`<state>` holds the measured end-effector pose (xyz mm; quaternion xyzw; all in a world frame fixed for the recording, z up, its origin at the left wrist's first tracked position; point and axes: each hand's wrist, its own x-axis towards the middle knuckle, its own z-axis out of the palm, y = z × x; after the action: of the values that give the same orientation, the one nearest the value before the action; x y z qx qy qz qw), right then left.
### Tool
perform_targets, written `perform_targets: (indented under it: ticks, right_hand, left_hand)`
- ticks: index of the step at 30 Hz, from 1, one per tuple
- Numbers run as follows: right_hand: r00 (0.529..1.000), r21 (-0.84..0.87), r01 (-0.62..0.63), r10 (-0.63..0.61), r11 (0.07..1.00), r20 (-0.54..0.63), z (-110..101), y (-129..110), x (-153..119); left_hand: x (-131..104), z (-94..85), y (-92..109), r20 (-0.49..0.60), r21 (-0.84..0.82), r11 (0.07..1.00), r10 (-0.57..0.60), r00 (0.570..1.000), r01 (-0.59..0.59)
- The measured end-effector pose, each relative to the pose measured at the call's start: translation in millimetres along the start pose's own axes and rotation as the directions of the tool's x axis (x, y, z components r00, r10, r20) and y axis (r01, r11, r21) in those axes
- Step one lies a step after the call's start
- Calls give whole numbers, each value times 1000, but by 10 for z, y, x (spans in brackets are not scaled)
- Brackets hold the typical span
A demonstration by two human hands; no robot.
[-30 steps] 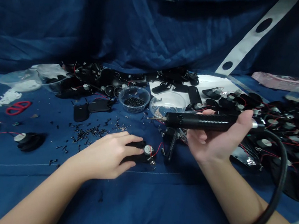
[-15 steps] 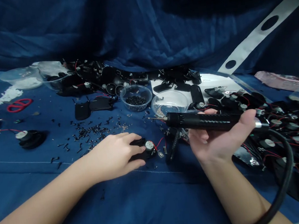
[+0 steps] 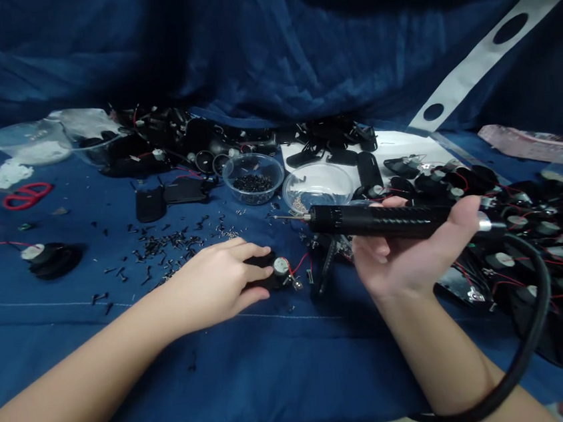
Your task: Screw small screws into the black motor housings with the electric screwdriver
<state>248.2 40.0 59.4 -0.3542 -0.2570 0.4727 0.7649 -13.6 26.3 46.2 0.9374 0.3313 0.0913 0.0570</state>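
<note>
The left hand [image 3: 218,279] lies over a black part [image 3: 262,272], fingers spread and thumb apart; whether they grip it I cannot tell. Its round white motor [image 3: 281,266] shows just beyond the fingertips, red wires [image 3: 303,261] trailing right. The right hand [image 3: 407,255], palm up, is closed around a black electric screwdriver [image 3: 378,219], its thin bit pointing left, above and apart from the motor. A thick cable [image 3: 540,304] loops down over the right forearm.

Loose black screws [image 3: 164,245] lie beyond the left hand. Farther back are a bowl of black screws [image 3: 253,179] and a clear bowl [image 3: 318,187] holding small screws. Red scissors [image 3: 27,196] lie at far left.

The blue cloth [image 3: 258,374] has open room between the forearms, down to the near table edge. On the right, wired black parts [image 3: 558,256] crowd up to the right hand and forearm; the hanging curtain [image 3: 244,47] closes off the back.

Compared with the first frame, the wires' metal end [image 3: 297,282] has swung from below the motor toward its right, and the bit is slightly nearer the motor; both hands keep much the same pose
</note>
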Motion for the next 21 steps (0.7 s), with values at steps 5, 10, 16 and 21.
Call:
perform_targets:
  ticks: [5, 10, 16, 21]
  right_hand:
    - [1000, -13, 16, -16, 1000, -8, -13, -8, 5]
    - [999, -4, 23, -22, 1000, 42, -56, -57, 37]
    - [999, -3, 25, -25, 1000, -42, -28, -79, 55]
    - [999, 13, 9, -8, 1000, -46, -1, -69, 46]
  left_hand:
    - [81, -68, 57, 60, -120, 981, -145, 988, 151]
    - [244, -30, 159, 69, -40, 982, -181, 981, 184]
    - [399, 87, 163, 161, 42, 989, -144, 976, 139]
    - [426, 135, 169, 133, 68, 991, -123, 983, 115]
